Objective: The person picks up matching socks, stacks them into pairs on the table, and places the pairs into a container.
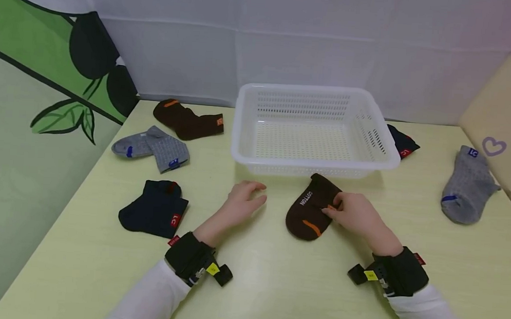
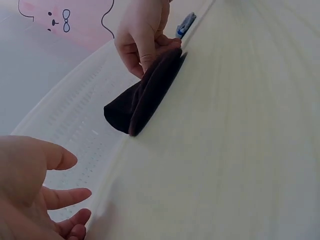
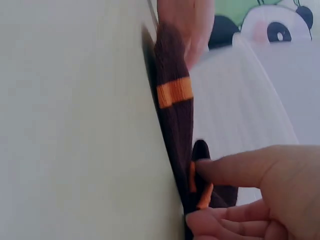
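Observation:
In the head view, a brown sock (image 1: 307,211) with orange marks and the word COTTON lies in front of the white basket (image 1: 314,163). My right hand (image 1: 357,217) pinches the sock's right edge; in the right wrist view, thumb and fingers of that hand (image 3: 255,195) close on the brown fabric (image 3: 175,120) by an orange patch. To the left, apart from the sock, my left hand (image 1: 241,205) hovers with nothing in it. Its fingers look loosely spread in the left wrist view, where the sock (image 2: 150,95) appears tilted under the right hand (image 2: 145,37).
On the left lie another brown sock (image 1: 192,121), a pair of grey socks (image 1: 168,149) and navy socks (image 1: 153,209). A dark sock (image 1: 401,139) sits beside the basket's right side, and a grey sock (image 1: 466,189) near the table's right edge. A grey cloth wall (image 1: 306,50) stands behind.

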Available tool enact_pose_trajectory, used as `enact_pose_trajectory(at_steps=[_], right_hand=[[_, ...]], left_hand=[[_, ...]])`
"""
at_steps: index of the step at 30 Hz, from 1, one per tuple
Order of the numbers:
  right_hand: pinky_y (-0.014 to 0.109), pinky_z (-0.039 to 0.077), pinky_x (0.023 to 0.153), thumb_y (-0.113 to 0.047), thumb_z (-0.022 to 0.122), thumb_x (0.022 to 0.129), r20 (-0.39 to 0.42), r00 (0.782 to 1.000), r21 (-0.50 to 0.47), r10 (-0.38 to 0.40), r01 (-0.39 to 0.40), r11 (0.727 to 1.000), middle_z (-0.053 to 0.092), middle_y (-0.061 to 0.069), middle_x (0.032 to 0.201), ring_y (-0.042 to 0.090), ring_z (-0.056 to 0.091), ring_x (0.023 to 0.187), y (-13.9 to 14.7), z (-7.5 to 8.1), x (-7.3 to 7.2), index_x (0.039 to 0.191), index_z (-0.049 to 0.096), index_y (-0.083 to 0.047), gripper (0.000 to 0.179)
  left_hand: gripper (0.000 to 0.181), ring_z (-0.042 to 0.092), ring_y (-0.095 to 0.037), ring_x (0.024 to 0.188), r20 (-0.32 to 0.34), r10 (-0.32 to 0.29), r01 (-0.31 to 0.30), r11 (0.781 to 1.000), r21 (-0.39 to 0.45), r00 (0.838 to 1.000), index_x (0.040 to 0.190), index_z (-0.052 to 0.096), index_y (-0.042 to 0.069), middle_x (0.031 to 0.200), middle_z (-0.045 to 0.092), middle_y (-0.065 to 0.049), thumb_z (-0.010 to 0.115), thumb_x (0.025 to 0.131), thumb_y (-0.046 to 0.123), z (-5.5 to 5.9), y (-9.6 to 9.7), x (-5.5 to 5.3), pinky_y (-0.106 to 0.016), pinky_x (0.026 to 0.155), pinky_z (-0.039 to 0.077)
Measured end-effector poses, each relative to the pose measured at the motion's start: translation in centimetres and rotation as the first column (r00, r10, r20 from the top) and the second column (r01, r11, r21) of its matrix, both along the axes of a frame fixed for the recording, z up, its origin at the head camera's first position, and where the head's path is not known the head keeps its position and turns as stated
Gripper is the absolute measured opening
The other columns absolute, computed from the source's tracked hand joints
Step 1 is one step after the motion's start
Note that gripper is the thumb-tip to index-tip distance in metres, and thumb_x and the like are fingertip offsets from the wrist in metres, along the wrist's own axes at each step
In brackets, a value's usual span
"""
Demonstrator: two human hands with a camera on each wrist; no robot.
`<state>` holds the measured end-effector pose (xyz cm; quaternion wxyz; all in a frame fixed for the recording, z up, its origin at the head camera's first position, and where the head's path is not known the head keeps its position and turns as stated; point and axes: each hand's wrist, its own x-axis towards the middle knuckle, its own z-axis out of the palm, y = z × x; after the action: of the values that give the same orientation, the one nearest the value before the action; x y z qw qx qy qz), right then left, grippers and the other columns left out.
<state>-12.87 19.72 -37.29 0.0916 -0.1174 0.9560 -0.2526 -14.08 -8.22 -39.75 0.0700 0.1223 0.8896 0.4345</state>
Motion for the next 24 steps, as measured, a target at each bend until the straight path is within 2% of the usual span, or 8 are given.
enact_pose_trajectory(at_steps=[3, 6, 11, 14, 18, 21, 24], right_hand=[[0.025, 0.037, 0.049, -0.022, 0.067, 0.086, -0.028, 0.999, -0.034, 0.027, -0.028, 0.999, 0.051, -0.003, 0.049, 0.008, 0.047, 0.046, -1.5, -0.3, 0.3, 0.079, 0.062, -0.001, 0.023], [0.024, 0.037, 0.049, -0.021, 0.068, 0.086, -0.043, 0.999, -0.072, 0.025, -0.028, 0.997, 0.05, -0.003, 0.048, 0.008, 0.046, 0.045, -2.9, -0.6, 0.5, 0.08, 0.063, -0.002, 0.02], [0.025, 0.041, 0.051, -0.017, 0.067, 0.086, 0.004, 1.0, -0.14, -0.004, 0.004, 0.99, 0.058, -0.001, 0.057, 0.008, 0.05, 0.048, -4.9, -1.0, 1.1, 0.098, 0.064, 0.003, 0.023], [0.026, 0.041, 0.052, -0.015, 0.069, 0.084, -0.1, 0.995, -0.144, -0.018, 0.003, 0.99, 0.059, 0.001, 0.065, 0.009, 0.048, 0.051, -5.4, -0.9, 1.4, 0.109, 0.062, 0.003, 0.031], [0.029, 0.042, 0.056, -0.017, 0.076, 0.078, -0.278, 0.96, -0.106, -0.031, 0.002, 0.994, 0.059, 0.008, 0.082, 0.013, 0.049, 0.059, -5.2, -0.8, 1.5, 0.109, 0.063, 0.0, 0.037], [0.033, 0.046, 0.064, -0.021, 0.082, 0.073, -0.262, 0.965, -0.072, 0.005, -0.024, 0.997, 0.057, 0.013, 0.096, 0.019, 0.054, 0.072, -4.7, -1.0, 1.4, 0.105, 0.066, -0.001, 0.042], [0.036, 0.046, 0.071, -0.025, 0.085, 0.069, -0.204, 0.977, -0.054, 0.055, -0.067, 0.996, 0.055, 0.014, 0.099, 0.022, 0.054, 0.079, -4.2, -1.6, 1.1, 0.104, 0.066, -0.002, 0.045]], left_hand=[[0.033, 0.039, -0.041, 0.12, 0.014, 0.035, -0.034, 0.998, -0.045, 0.999, 0.113, 0.063, 0.002, 0.123, 0.051, -0.024, 0.06, 0.089, 0.025, -0.2, 0.2, 0.1, -0.054, 0.101, 0.029], [0.036, 0.036, -0.041, 0.119, 0.019, 0.041, -0.039, 0.994, -0.106, 0.999, 0.108, 0.062, 0.003, 0.124, 0.046, -0.024, 0.065, 0.087, 0.033, -0.3, 0.5, 0.3, -0.054, 0.099, 0.027], [0.043, 0.033, -0.038, 0.116, -0.014, -0.002, 0.0, 0.982, -0.19, 1.0, 0.1, 0.058, 0.005, 0.124, 0.042, -0.021, 0.071, 0.081, 0.04, -0.6, 0.9, 0.8, -0.051, 0.096, 0.025], [0.045, 0.033, -0.039, 0.115, -0.043, -0.014, 0.005, 0.978, -0.207, 0.999, 0.098, 0.054, 0.005, 0.124, 0.041, -0.022, 0.075, 0.078, 0.039, -0.8, 0.9, 0.9, -0.051, 0.094, 0.025], [0.046, 0.033, -0.04, 0.114, -0.058, -0.003, -0.009, 0.978, -0.21, 0.998, 0.1, 0.052, 0.004, 0.126, 0.039, -0.024, 0.077, 0.076, 0.035, -0.8, 1.0, 1.1, -0.051, 0.094, 0.026], [0.044, 0.033, -0.04, 0.114, -0.051, 0.009, -0.02, 0.977, -0.212, 0.999, 0.097, 0.053, 0.004, 0.126, 0.039, -0.023, 0.078, 0.076, 0.033, -0.7, 1.1, 1.1, -0.051, 0.095, 0.026], [0.041, 0.033, -0.038, 0.113, -0.046, 0.006, -0.016, 0.976, -0.215, 0.999, 0.091, 0.055, 0.004, 0.123, 0.04, -0.021, 0.079, 0.075, 0.034, -0.6, 1.2, 1.1, -0.051, 0.094, 0.026]])
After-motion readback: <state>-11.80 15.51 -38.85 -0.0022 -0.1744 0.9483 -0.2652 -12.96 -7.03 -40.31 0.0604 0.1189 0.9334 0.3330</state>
